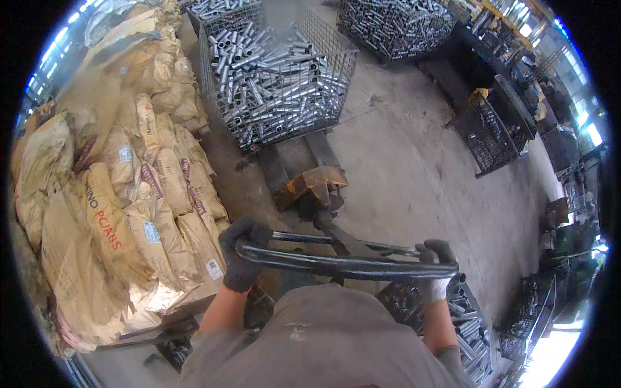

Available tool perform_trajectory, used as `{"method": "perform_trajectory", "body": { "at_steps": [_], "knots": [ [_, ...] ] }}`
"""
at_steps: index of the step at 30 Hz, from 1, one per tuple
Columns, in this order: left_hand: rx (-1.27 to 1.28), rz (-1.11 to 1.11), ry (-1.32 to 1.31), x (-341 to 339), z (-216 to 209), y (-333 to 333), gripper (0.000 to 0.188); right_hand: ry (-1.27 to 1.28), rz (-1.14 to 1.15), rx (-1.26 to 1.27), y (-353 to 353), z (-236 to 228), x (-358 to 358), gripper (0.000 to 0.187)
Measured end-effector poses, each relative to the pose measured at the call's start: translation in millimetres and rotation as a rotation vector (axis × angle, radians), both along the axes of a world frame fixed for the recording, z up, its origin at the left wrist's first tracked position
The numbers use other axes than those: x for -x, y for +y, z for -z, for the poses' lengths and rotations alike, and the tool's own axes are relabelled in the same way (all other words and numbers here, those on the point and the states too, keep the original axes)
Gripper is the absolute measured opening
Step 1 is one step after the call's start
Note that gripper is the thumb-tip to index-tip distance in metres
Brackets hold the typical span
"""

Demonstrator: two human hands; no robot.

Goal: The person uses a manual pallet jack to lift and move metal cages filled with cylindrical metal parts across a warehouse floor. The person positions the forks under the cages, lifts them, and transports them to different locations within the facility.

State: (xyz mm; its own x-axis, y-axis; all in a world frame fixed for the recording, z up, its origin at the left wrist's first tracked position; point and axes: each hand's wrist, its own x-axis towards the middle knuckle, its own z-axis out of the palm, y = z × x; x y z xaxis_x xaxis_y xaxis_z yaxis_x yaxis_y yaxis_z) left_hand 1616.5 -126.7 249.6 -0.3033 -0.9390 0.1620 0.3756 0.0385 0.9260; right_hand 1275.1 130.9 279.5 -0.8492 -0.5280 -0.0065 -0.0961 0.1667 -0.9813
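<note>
A black looped handle [343, 266] of a pallet jack spans the space in front of my body. My left hand [243, 249], in a dark glove, is closed around its left end. At the right end my right hand [438, 262], in a dark and white glove, grips the loop, its fingers partly hidden by the bar. The handle's shaft runs forward to the jack's worn orange body [317, 184]. Dark forks [326, 150] reach from there toward a wire mesh basket [346, 74], heaped with short metal tubes [272, 77].
Brown paper sacks [174, 178] are stacked high close on my left. More tube-filled baskets [396, 26] stand ahead, and another bin of tubes [469, 323] sits by my right arm. A dark mesh crate [491, 136] stands farther right on the concrete floor [414, 161].
</note>
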Motion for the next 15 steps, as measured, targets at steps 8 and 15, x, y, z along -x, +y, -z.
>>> {"method": "perform_trajectory", "body": {
  "at_steps": [8, 15],
  "knots": [
    [0.274, -0.299, -0.147, 81, -20, -110, 0.025, -0.165, -0.161, 0.367, -148, 0, 117, 0.027],
    [0.393, -0.357, -0.052, 115, -18, -166, 0.018, -0.167, -0.073, 0.455, -221, 2, 147, 0.024]
  ]
}}
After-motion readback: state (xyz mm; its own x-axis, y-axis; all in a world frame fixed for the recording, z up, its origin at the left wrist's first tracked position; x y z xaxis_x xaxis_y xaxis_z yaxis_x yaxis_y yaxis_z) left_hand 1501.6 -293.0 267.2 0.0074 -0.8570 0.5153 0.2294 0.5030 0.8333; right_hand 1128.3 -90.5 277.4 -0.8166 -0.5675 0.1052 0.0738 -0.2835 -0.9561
